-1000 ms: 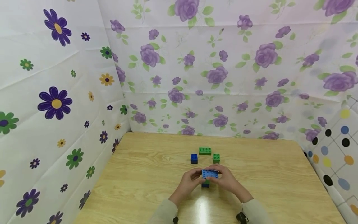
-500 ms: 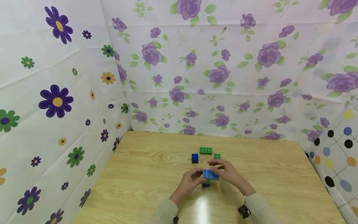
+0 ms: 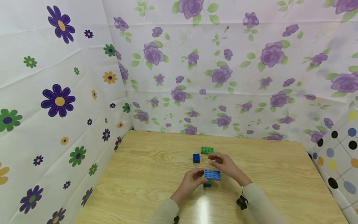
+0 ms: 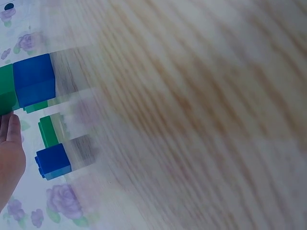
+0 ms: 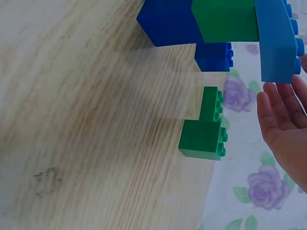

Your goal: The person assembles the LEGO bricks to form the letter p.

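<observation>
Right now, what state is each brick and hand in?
Stack: upright, light blue over green over dark blue
Loose blue brick: studs up
Long green brick: loose, studs up
Small green brick: loose, studs up
Left hand: holding the stack
Right hand: holding nothing, apart from the stack

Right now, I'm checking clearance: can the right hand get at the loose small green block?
Probably yes: the empty right hand hovers near the loose small green block, with nothing apparently between them.
</observation>
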Demonstrator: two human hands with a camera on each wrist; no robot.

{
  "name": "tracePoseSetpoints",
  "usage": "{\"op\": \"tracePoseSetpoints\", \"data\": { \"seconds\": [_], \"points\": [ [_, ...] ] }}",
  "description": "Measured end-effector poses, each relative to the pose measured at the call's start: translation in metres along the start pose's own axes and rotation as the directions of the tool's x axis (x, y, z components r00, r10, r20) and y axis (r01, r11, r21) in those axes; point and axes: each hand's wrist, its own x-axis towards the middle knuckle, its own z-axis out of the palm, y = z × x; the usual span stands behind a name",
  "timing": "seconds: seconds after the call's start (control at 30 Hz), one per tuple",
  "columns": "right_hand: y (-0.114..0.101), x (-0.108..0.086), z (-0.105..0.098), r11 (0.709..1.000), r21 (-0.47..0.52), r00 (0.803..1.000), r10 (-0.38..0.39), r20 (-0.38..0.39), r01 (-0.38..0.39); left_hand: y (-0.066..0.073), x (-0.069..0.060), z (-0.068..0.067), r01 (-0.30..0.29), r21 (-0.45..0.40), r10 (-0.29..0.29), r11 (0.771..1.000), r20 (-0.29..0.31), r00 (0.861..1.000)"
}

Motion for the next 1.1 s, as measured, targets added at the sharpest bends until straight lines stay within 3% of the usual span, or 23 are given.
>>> {"op": "tracePoseSetpoints", "data": {
  "seconds": [0.17,0.4,0.83,1.1],
  "points": [
    [0.006,0.013,-0.001,1.0,0.007,1.0,0.0,0.022,0.0,0.001,0.0,0.0,0.009,0.008,-0.009,1.0,-0.007,1.0],
    [0.052,0.039,0.005,1.0,-0.005,0.999,0.029,0.038,-0.029,0.0,0.002,0.001,0.021,0.011,-0.021,1.0,-0.006,1.0],
    [0.064,0.059,0.02,0.997,-0.012,0.991,0.073,0.111,-0.072,-0.001,0.0,-0.001,-0.017,0.012,0.018,1.0,-0.001,1.0],
    [0.07,0.064,0.025,0.995,0.02,0.982,0.096,0.164,-0.101,0.0,0.0,-0.002,0.006,0.017,-0.006,1.0,0.008,1.0]
  ]
}}
